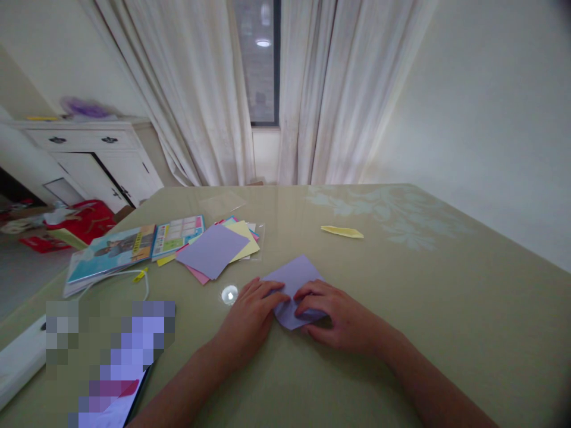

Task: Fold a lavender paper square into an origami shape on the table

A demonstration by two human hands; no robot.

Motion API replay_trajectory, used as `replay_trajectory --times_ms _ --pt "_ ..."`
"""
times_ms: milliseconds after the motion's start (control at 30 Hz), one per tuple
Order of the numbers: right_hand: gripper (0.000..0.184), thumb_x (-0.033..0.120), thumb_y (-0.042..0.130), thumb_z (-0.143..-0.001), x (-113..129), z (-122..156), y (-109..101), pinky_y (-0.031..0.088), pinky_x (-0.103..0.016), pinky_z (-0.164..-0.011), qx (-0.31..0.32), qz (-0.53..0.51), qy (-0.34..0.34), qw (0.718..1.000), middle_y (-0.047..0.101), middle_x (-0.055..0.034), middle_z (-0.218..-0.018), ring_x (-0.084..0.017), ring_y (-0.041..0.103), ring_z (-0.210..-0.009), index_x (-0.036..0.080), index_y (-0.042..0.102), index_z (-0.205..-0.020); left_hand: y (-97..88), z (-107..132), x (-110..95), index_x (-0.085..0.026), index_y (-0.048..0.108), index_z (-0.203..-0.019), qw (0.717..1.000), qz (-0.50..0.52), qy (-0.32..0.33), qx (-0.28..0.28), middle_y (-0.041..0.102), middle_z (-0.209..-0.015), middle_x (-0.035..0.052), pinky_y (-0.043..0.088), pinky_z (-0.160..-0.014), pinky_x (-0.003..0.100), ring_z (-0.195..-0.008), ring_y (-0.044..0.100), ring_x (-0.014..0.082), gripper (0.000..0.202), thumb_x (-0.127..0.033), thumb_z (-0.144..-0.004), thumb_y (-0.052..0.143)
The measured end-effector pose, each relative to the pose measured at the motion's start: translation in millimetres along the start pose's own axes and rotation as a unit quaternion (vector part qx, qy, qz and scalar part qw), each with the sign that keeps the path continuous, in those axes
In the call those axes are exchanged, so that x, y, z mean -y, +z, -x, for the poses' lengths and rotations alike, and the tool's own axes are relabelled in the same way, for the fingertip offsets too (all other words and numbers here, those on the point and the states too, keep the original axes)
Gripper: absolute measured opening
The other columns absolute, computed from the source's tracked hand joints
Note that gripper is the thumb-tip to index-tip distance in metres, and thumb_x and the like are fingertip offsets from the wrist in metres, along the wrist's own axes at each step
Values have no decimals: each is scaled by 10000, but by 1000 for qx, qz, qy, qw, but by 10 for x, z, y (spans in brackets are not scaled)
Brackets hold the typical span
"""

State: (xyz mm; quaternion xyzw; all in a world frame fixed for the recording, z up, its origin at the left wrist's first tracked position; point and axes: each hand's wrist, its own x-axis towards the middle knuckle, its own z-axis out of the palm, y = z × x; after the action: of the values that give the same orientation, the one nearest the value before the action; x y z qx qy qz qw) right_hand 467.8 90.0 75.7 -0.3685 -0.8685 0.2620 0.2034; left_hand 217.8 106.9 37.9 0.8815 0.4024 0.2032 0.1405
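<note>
A sheet of purple paper point(300, 274) lies on the table in front of me, turned with one corner away from me and creased near its middle. My left hand point(257, 306) holds its left side, fingers pressed on the paper close to the crease. From the right, my right hand point(332, 312) grips the sheet with bent fingers on top and the thumb low by the near edge. Both sets of fingertips nearly meet at the crease. Beyond them rests a narrow folded yellow paper piece point(342, 232).
Left of the hands is a fanned stack of coloured paper point(213, 251) beside open booklets point(116, 252). A device with a pixelated screen point(129, 362), a white cable point(116, 273) and a white bar-shaped object point(22, 351) lie nearer left. Curtains point(205, 89) hang behind the table.
</note>
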Motion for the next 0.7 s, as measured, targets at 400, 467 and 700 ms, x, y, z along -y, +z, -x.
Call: replay_trajectory --times_ms 400,467,700 --pt "31 193 685 -938 -66 -37 47 503 -327 -918 -50 -34 33 998 699 -47 -1069 -204 654 -981 220 688 -954 -26 9 -85 -258 686 -1057 998 60 -27 -7 642 -1418 75 375 -1197 575 -1351 559 269 163 -259 -1019 527" --pt "28 209 669 -962 -64 -41 48 497 -324 -926 -49 -41 38 997 701 -45 -1065 -198 654 -983 216 691 -947 1 -1 -74 -254 683 -1040 998 59 -30 -5 645 -1410 73 373 -1193 584 -1339 567 270 159 -257 -1029 525" --pt "113 185 625 -985 -71 -58 57 488 -318 -889 -46 -42 50 997 700 -51 -1051 -190 650 -957 203 707 -910 37 -3 -80 -253 651 -1027 999 40 -28 -16 671 -1366 63 379 -1188 570 -1318 585 269 115 -316 -1038 556"
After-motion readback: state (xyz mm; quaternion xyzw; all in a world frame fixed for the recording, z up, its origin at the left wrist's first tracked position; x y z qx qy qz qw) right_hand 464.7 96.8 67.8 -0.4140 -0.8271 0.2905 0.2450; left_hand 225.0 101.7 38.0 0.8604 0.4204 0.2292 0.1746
